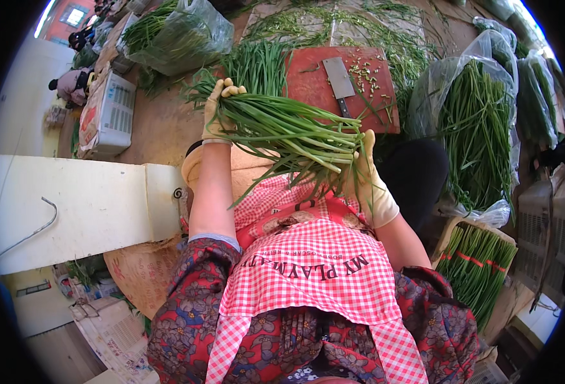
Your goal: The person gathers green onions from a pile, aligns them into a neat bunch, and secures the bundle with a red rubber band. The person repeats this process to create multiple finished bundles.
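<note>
A bunch of green garlic chives (pixel 292 120) stretches between my two gloved hands above my lap. My left hand (pixel 220 110), in a pale rubber glove, grips it near the leafy end, with fingers curled over the top. At the pale cut stem ends is my right hand (pixel 371 187), also gloved, its thumb pointing up and its fingers partly hidden by stems and loose drooping leaves. Beyond the bunch lies a red cutting board (pixel 311 86) carrying a cleaver (pixel 339 79) and chopped stem pieces (pixel 366 77). More chives (pixel 258 69) lie just left of the board.
Clear plastic bags of chives stand at the upper left (pixel 181 38) and right (pixel 476 125). Red-banded bundles (pixel 474 264) sit lower right. A white plastic crate (pixel 114 115) and white ledge (pixel 71 201) are on my left. Trimmings (pixel 292 29) cover the floor ahead. Another person (pixel 71 86) is farther off.
</note>
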Available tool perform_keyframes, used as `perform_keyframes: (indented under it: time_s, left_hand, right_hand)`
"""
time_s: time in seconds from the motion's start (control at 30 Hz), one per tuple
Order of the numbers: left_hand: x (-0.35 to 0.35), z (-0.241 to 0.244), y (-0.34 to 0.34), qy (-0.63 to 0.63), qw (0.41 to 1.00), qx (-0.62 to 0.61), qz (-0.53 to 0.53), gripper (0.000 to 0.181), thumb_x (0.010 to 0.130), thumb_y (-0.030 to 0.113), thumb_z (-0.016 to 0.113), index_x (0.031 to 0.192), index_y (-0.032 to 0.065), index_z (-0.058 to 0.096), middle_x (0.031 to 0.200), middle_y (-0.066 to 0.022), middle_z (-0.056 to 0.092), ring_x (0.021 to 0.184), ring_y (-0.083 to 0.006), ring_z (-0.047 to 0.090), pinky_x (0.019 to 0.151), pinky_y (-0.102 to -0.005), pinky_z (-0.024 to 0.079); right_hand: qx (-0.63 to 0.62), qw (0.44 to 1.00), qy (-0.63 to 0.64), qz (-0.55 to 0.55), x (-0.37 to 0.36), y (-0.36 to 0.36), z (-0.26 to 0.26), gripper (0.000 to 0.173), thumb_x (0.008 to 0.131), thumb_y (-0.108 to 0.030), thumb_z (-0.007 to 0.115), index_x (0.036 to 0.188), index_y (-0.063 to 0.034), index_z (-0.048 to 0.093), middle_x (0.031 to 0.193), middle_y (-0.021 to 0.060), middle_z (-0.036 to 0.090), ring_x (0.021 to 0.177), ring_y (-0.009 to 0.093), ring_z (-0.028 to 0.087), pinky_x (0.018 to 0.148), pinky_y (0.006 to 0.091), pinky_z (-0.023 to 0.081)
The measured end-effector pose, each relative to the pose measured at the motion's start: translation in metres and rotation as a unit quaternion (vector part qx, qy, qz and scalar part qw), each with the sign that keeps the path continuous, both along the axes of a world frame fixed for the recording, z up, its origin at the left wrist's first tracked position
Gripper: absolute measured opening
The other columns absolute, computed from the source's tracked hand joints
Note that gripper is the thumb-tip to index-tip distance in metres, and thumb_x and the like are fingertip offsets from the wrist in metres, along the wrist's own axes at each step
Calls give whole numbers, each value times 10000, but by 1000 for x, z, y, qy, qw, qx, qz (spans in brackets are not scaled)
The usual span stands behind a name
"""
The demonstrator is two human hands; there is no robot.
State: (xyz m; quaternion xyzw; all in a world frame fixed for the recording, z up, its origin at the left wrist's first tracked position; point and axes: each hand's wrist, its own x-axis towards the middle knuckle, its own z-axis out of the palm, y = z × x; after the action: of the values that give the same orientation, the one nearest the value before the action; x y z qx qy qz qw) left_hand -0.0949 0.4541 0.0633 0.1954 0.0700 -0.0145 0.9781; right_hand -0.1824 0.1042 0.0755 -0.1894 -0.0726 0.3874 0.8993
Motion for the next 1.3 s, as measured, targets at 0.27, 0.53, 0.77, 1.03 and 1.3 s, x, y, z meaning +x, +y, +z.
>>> perform_keyframes:
  time_s: [0.27, 0.53, 0.77, 1.03, 1.3]
  left_hand:
    - [23, 0, 9, 47, 996, 66, -46, 237, 1026, 222, 544, 916, 34, 637, 646, 15, 570, 706, -180, 619, 818, -356, 551]
    - [18, 16, 21, 69, 986, 154, -1, 223, 1018, 218, 561, 891, 39, 599, 608, 4, 571, 582, -167, 571, 703, -351, 559]
    - [-1, 9, 112, 40, 999, -13, 11, 238, 1024, 221, 537, 892, 38, 613, 588, 19, 474, 588, -152, 532, 702, -343, 532]
    - [-17, 74, 56, -61, 972, 80, 211, 250, 1011, 246, 561, 895, 35, 629, 609, 4, 456, 594, -150, 498, 836, -401, 521]
    - [-86, 95, 34, -104, 977, -6, 187, 137, 961, 198, 630, 869, 101, 660, 688, 50, 537, 827, -152, 586, 898, -340, 490]
  right_hand:
    - [-178, 975, -95, 92, -6, -14, 17, 549, 915, -338, 710, 1342, -34, 547, 1094, 40, 677, 817, 73, 643, 591, 196, 492]
    - [-322, 944, -66, 34, -25, -17, 30, 397, 985, -301, 620, 1266, -23, 583, 1016, 25, 678, 771, 71, 647, 564, 202, 497]
    - [-447, 885, -132, 4, -18, -89, 92, 316, 950, -238, 600, 1180, -26, 640, 916, -14, 663, 659, 16, 489, 550, 182, 349]
    - [-579, 584, -569, -2, 7, -31, 4, 580, 892, -400, 682, 1286, 9, 563, 1042, 155, 704, 920, 269, 693, 795, 361, 539]
    - [-274, 949, -150, 41, 19, 42, 16, 651, 963, -224, 650, 1509, -41, 347, 1411, 90, 529, 1152, 186, 602, 970, 343, 487]
